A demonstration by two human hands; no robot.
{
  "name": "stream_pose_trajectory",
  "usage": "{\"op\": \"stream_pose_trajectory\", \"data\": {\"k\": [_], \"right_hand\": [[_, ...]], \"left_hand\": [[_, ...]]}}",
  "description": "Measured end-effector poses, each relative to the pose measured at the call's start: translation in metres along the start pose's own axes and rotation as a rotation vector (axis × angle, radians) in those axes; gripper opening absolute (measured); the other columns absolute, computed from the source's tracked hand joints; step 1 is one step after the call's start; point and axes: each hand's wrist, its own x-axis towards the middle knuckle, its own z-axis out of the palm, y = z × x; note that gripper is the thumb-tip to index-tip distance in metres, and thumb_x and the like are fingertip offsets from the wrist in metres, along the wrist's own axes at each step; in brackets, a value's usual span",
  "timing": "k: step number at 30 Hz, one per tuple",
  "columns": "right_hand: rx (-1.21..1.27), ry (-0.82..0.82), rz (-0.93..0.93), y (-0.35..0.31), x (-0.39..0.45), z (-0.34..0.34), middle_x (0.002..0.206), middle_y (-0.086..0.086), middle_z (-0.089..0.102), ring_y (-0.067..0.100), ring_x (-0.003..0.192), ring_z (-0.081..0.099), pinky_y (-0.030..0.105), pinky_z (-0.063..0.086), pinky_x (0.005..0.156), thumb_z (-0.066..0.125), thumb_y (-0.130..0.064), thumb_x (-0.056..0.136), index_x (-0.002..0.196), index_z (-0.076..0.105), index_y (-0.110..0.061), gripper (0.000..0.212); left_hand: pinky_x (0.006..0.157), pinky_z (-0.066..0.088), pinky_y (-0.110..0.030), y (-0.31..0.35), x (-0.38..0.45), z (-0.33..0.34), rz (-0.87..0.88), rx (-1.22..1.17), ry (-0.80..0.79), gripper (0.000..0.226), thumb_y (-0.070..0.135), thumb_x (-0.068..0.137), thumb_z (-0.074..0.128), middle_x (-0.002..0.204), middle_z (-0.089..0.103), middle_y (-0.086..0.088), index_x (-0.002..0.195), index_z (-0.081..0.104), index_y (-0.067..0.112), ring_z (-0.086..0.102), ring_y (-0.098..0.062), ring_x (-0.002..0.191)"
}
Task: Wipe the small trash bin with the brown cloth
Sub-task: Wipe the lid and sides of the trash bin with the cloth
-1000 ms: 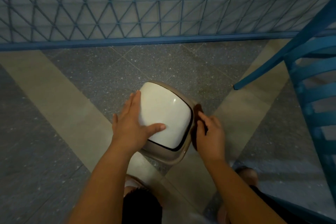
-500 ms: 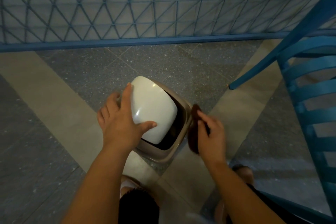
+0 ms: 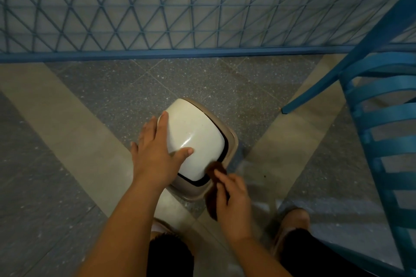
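Note:
The small trash bin [image 3: 231, 144] stands on the floor in the middle of the view, a beige body with a white swing lid [image 3: 195, 139]. My left hand [image 3: 155, 153] lies flat on the lid's left side, thumb spread across it. My right hand [image 3: 231, 200] grips the brown cloth [image 3: 215, 170] and presses it against the bin's near right corner. Part of the cloth hangs below my fingers.
A blue chair [image 3: 380, 123] stands close on the right, one leg ending near the bin. A blue lattice fence [image 3: 180, 7] with a bottom rail runs across the back. My feet and knees show at the bottom edge on the tiled floor.
My right hand has slid the cloth from the bin's right side round to its near corner. The lid has tilted under my left hand.

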Motion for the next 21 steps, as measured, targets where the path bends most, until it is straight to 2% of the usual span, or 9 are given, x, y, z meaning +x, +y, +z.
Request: {"op": "stream_pose_trajectory", "data": {"k": [3, 7, 10, 13, 15, 17, 21], "right_hand": [[0.009, -0.040, -0.061, 0.000, -0.017, 0.007, 0.110, -0.010, 0.054, -0.002, 0.100, 0.053, 0.012, 0.041, 0.091, 0.050, -0.019, 0.090, 0.116, 0.062, -0.033, 0.032], [-0.090, -0.107, -0.171, 0.008, 0.000, -0.009, 0.104, -0.006, 0.059, 0.007, 0.092, 0.059, 0.012, 0.043, 0.086, 0.056, -0.010, 0.086, 0.110, 0.066, -0.029, 0.032], [-0.103, -0.027, -0.126, 0.006, 0.020, -0.020, 0.100, -0.005, 0.058, 0.010, 0.090, 0.058, 0.006, 0.039, 0.086, 0.059, -0.001, 0.086, 0.106, 0.068, -0.025, 0.033], [-0.135, 0.027, -0.076, 0.003, 0.040, -0.024, 0.101, -0.003, 0.056, 0.013, 0.091, 0.056, 0.014, 0.039, 0.086, 0.056, -0.001, 0.088, 0.108, 0.068, -0.021, 0.031], [-0.145, 0.055, -0.055, 0.002, 0.051, -0.027, 0.102, -0.001, 0.054, 0.012, 0.089, 0.054, 0.012, 0.036, 0.084, 0.053, -0.002, 0.090, 0.111, 0.067, -0.019, 0.030], [-0.140, 0.076, -0.037, 0.000, 0.056, -0.031, 0.103, -0.001, 0.054, 0.009, 0.089, 0.051, 0.009, 0.032, 0.083, 0.053, -0.004, 0.091, 0.114, 0.066, -0.018, 0.030], [-0.123, 0.090, 0.019, 0.000, 0.042, -0.030, 0.106, -0.003, 0.056, 0.006, 0.094, 0.052, 0.012, 0.035, 0.086, 0.055, -0.009, 0.091, 0.117, 0.064, -0.018, 0.029]], "left_hand": [[0.115, 0.013, -0.054, 0.000, 0.002, 0.001, 0.017, -0.004, 0.011, 0.099, 0.058, 0.075, 0.065, 0.159, 0.008, 0.000, 0.149, 0.002, 0.036, 0.008, -0.023, 0.146], [0.117, 0.011, -0.050, 0.006, 0.003, 0.000, -0.013, -0.027, 0.013, 0.099, 0.060, 0.075, 0.064, 0.159, 0.006, 0.002, 0.149, 0.002, 0.038, 0.007, -0.023, 0.146], [0.113, 0.013, -0.050, 0.016, -0.004, 0.002, -0.087, -0.022, 0.050, 0.097, 0.068, 0.076, 0.055, 0.159, 0.006, 0.001, 0.149, -0.001, 0.038, 0.009, -0.025, 0.145], [0.111, 0.018, -0.052, 0.019, -0.008, -0.002, -0.134, 0.007, 0.030, 0.098, 0.078, 0.073, 0.042, 0.157, 0.010, -0.003, 0.148, -0.005, 0.036, 0.014, -0.031, 0.141], [0.109, 0.021, -0.052, 0.017, -0.010, -0.007, -0.135, 0.002, -0.047, 0.110, 0.080, 0.066, 0.052, 0.155, 0.009, -0.002, 0.147, -0.010, 0.037, 0.015, -0.032, 0.139], [0.110, 0.024, -0.052, 0.016, -0.014, -0.009, -0.131, -0.036, -0.107, 0.124, 0.069, 0.060, 0.071, 0.154, 0.005, 0.000, 0.146, -0.014, 0.038, 0.012, -0.031, 0.138], [0.115, 0.022, -0.045, 0.019, -0.017, -0.001, -0.130, -0.249, -0.077, 0.130, 0.047, 0.060, 0.083, 0.151, -0.001, 0.003, 0.147, -0.013, 0.036, 0.009, -0.027, 0.139]]}}
